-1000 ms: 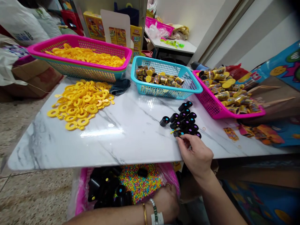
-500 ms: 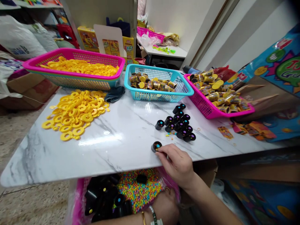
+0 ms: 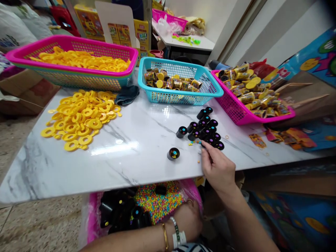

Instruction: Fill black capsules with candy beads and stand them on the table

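My right hand (image 3: pixel 218 164) is low over the table, its thumb and index finger drawn together beside a few small coloured balls (image 3: pixel 193 143). Whether a ball is between the fingertips is too small to tell. Left of it, a black cup (image 3: pixel 173 154) stands upright with coloured balls inside. Several similar black cups (image 3: pixel 206 129) are grouped just beyond the fingertips, and another black cup (image 3: pixel 181 132) stands slightly apart. Below the tabletop, my left hand (image 3: pixel 190 217) lies at the right side of a pink crate (image 3: pixel 93 213); its fingers are mostly hidden.
Coloured balls (image 3: pixel 157 201) and black cups (image 3: pixel 118 206) fill the crate. Yellow ring-shaped pieces (image 3: pixel 78 117) lie piled on the table's left. Behind stand a pink basket (image 3: pixel 19 56) of yellow pieces, a blue basket (image 3: pixel 181 98) and another pink basket (image 3: pixel 236 112), both holding labelled small cups.
My right hand has left the single black cup and moved right, to the loose balls beside the grouped cups. The cup stays on the table. My left hand remains by the crate.
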Demonstrator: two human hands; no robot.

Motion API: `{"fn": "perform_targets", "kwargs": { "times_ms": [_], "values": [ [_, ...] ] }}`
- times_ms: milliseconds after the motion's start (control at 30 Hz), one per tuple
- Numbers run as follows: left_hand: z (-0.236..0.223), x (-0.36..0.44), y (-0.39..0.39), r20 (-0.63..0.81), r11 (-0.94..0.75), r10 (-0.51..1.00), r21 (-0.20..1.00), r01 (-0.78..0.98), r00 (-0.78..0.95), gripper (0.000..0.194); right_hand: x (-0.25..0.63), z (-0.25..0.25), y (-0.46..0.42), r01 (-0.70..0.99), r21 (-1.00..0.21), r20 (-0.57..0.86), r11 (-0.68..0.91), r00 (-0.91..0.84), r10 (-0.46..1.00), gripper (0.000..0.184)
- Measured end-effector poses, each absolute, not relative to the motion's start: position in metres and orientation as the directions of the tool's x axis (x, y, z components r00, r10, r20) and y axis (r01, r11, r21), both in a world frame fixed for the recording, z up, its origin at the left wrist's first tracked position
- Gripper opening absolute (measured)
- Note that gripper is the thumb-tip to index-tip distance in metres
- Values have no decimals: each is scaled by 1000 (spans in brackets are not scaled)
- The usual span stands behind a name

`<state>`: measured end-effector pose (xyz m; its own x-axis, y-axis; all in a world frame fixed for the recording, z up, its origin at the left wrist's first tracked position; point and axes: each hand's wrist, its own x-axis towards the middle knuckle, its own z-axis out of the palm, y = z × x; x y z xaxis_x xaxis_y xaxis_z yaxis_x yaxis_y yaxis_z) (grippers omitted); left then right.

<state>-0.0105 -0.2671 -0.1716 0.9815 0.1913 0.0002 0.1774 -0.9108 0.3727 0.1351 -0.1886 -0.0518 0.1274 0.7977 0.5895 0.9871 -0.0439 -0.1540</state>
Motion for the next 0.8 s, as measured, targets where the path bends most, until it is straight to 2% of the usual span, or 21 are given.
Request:
{"fn": "perform_targets", "kwargs": {
  "times_ms": [167,300,367,533,667,800],
  "values": [
    [-162,0,-259,-27,-945,77,317,82,997,22,139,-50,-180,992,-21,483,-122,117,868,37],
    [-154,17,-255,-123,-948,64,303,99,990,20,136,-49,-177,986,38,440,-165,132,888,35],
    [-150,25,-254,-152,-942,75,315,120,986,21,134,-47,-177,985,29,432,-172,143,890,35],
    [-143,33,-251,-116,-928,92,350,128,989,17,131,-42,-180,978,-69,390,-196,207,897,32],
    [-146,30,-255,-145,-921,126,350,170,981,16,129,-44,-175,962,-85,370,-259,272,888,26],
    [-159,26,-261,-93,-854,225,460,243,970,13,127,-44,-171,944,-117,365,-309,330,871,14]
  ]
}}
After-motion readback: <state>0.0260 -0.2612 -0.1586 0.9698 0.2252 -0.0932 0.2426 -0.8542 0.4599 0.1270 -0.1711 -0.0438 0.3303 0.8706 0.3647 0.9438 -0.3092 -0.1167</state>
